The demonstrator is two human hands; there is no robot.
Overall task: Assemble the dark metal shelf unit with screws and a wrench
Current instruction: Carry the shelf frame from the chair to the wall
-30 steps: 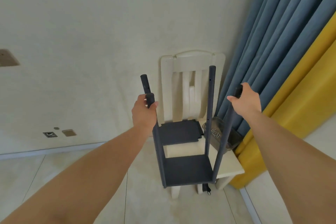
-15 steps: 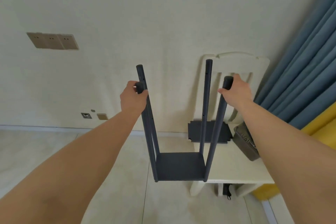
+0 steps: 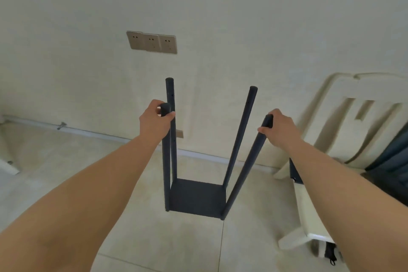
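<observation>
With my left hand and right hand each clenched round a near post top, I hold the shelf unit above the floor; uneven pull could, I judge, splay the posts.

A cream wall is seen behind, and three sockets are mounted on it in a row. The floor is covered with pale tiles. A white chair is placed at the right, near a blue curtain.
</observation>
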